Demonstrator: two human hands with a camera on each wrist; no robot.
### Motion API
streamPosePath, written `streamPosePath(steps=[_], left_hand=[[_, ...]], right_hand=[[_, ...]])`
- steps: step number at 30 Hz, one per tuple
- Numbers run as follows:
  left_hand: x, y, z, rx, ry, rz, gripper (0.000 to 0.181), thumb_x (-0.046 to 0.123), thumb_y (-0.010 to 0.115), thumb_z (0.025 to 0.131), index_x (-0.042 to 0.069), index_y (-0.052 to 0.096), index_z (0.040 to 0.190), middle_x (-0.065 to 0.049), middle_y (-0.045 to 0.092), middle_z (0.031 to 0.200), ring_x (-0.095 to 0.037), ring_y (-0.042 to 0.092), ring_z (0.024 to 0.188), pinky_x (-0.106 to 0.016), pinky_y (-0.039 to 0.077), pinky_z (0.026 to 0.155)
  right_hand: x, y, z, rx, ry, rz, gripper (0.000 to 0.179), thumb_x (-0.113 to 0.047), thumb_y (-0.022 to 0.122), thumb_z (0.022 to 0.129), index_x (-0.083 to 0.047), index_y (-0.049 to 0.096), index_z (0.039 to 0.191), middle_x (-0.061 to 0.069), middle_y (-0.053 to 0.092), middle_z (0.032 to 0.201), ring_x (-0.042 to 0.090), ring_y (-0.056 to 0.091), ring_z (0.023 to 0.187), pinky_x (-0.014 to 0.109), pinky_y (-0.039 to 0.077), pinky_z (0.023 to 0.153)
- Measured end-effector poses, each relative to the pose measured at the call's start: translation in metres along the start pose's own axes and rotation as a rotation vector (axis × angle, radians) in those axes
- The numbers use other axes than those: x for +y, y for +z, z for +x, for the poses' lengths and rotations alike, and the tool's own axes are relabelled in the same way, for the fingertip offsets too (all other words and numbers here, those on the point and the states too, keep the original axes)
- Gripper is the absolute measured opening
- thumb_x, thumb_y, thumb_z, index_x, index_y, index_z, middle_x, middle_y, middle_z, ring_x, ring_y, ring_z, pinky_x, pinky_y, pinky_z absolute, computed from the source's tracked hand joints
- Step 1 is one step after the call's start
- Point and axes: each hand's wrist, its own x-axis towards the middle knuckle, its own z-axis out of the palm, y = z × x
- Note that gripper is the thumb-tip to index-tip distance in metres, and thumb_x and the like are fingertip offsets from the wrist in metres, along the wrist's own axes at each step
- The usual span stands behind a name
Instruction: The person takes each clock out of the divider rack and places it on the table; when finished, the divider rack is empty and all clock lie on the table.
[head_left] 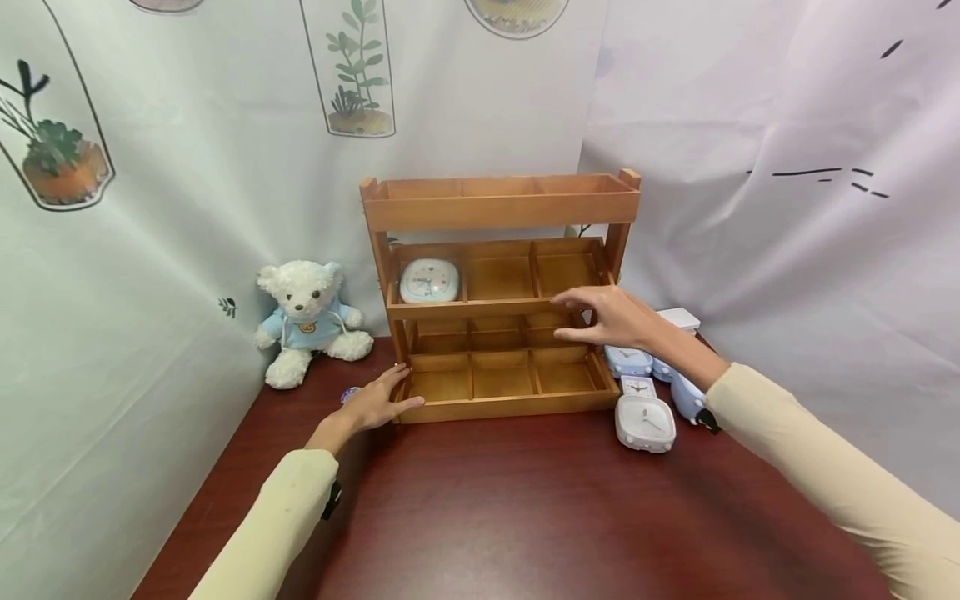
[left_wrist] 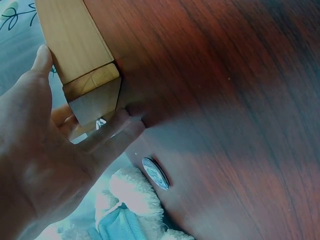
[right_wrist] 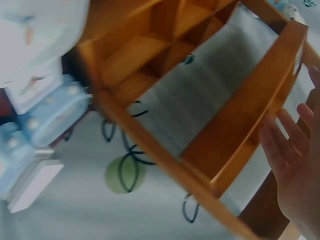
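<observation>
A wooden tiered shelf (head_left: 498, 408) with divided compartments stands at the back of the table. One white alarm clock (head_left: 429, 281) sits in its middle tier, in the left compartment. My left hand (head_left: 375, 402) is at the shelf's lower left corner. In the left wrist view its thumb and spread fingers lie on either side of the wooden end (left_wrist: 92, 82). My right hand (head_left: 611, 317) hovers before the shelf's right side, thumb apart from the extended fingers, with nothing between them. Beneath that arm are a white clock (head_left: 645, 423), a small square clock (head_left: 638, 387) and a blue clock (head_left: 628, 360).
A white teddy bear (head_left: 303, 321) in a blue top sits left of the shelf. Near the left hand lies a small patterned oval piece (left_wrist: 156, 173). A further blue item (head_left: 686, 398) and a white box (head_left: 679, 319) are on the right. Printed cloth hangs behind the table.
</observation>
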Motion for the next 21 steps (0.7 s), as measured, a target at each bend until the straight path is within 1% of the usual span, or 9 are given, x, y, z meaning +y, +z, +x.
streamPosePath(steps=[3,4,9,12,17,19,21], left_hand=[[0.000,-0.001,0.001,0.004,-0.004,0.004,0.083,0.055,0.061,0.101,0.004,0.034,0.162,-0.016,0.023,0.171,-0.046,0.035,0.148,-0.066,0.034,0.114],[0.000,-0.001,0.001,0.004,-0.003,0.005,0.083,0.055,0.060,0.102,0.004,0.034,0.162,-0.016,0.024,0.171,-0.046,0.035,0.149,-0.065,0.034,0.114],[0.000,0.000,0.001,0.000,-0.003,-0.007,0.083,0.054,0.061,0.102,0.003,0.034,0.162,-0.017,0.024,0.170,-0.046,0.034,0.149,-0.064,0.034,0.114],[0.000,0.000,0.001,0.001,-0.002,-0.017,0.084,0.055,0.062,0.101,0.003,0.035,0.162,-0.017,0.024,0.170,-0.046,0.034,0.149,-0.064,0.033,0.115],[0.000,0.001,0.002,0.001,-0.001,-0.012,0.085,0.058,0.061,0.101,0.005,0.035,0.162,-0.015,0.023,0.171,-0.046,0.034,0.149,-0.066,0.032,0.115],[-0.001,0.001,0.002,0.002,-0.002,-0.009,0.085,0.058,0.060,0.101,0.005,0.034,0.162,-0.015,0.023,0.171,-0.045,0.033,0.150,-0.066,0.032,0.115],[-0.001,0.001,0.002,0.007,-0.004,-0.008,0.085,0.058,0.060,0.101,0.005,0.034,0.162,-0.015,0.023,0.171,-0.045,0.033,0.150,-0.066,0.031,0.115]], right_hand=[[-0.005,0.001,0.023,-0.013,0.025,0.006,0.052,-0.044,0.079,0.092,-0.013,0.070,0.133,0.008,0.075,0.121,0.024,0.073,0.107,0.049,0.057,0.089],[-0.007,0.001,0.030,-0.020,0.032,0.013,0.052,-0.044,0.079,0.093,-0.013,0.069,0.134,0.009,0.074,0.122,0.025,0.072,0.108,0.047,0.058,0.089],[-0.015,0.007,0.070,-0.043,0.060,0.034,0.054,-0.041,0.077,0.095,-0.008,0.066,0.137,0.015,0.072,0.125,0.029,0.069,0.111,0.046,0.055,0.094],[-0.019,0.011,0.091,-0.042,0.075,0.050,0.055,-0.041,0.076,0.096,-0.007,0.065,0.138,0.014,0.070,0.131,0.029,0.067,0.117,0.045,0.053,0.099],[-0.031,0.022,0.122,-0.031,0.064,0.062,0.056,-0.043,0.074,0.096,-0.008,0.065,0.138,0.009,0.067,0.138,0.027,0.061,0.129,0.043,0.047,0.109],[-0.035,0.029,0.134,-0.031,0.055,0.072,0.055,-0.042,0.075,0.097,-0.007,0.065,0.139,0.009,0.067,0.138,0.027,0.060,0.130,0.043,0.046,0.110],[-0.039,0.037,0.145,-0.033,0.048,0.090,0.054,-0.040,0.075,0.097,-0.006,0.065,0.138,0.010,0.067,0.136,0.027,0.063,0.127,0.043,0.047,0.108]])
